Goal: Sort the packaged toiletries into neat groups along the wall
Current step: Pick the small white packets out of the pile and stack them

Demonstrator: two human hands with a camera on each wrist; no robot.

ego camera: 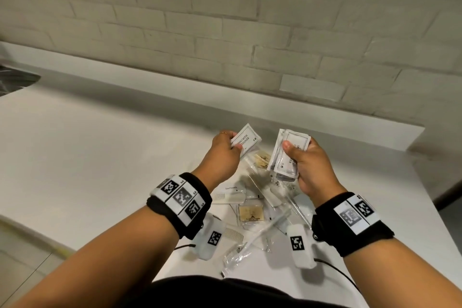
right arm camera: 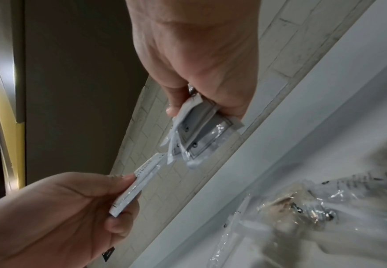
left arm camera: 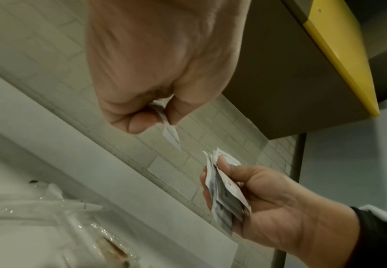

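Observation:
My left hand [ego camera: 226, 150] pinches a single white shampoo-with-conditioner sachet [ego camera: 246, 141] above the counter; the same sachet [left arm camera: 169, 134] shows edge-on below my left hand [left arm camera: 156, 76] in the left wrist view. My right hand [ego camera: 310, 165] grips a stack of matching white sachets [ego camera: 287, 155], thumb on top; that stack [right arm camera: 196, 134] fans out under my right hand [right arm camera: 201, 59] in the right wrist view. The two hands are close together, a small gap between the sachets. Under them lies a pile of packaged toiletries [ego camera: 260, 207]: combs, toothpaste, clear-wrapped items.
The white counter [ego camera: 87, 157] runs along a pale brick wall [ego camera: 225, 20], with a raised ledge [ego camera: 175, 87] at the wall's foot. A comb [ego camera: 233, 234] and a wrapped toothbrush [ego camera: 250, 245] lie near the front edge. The counter's right end [ego camera: 422, 130] drops off.

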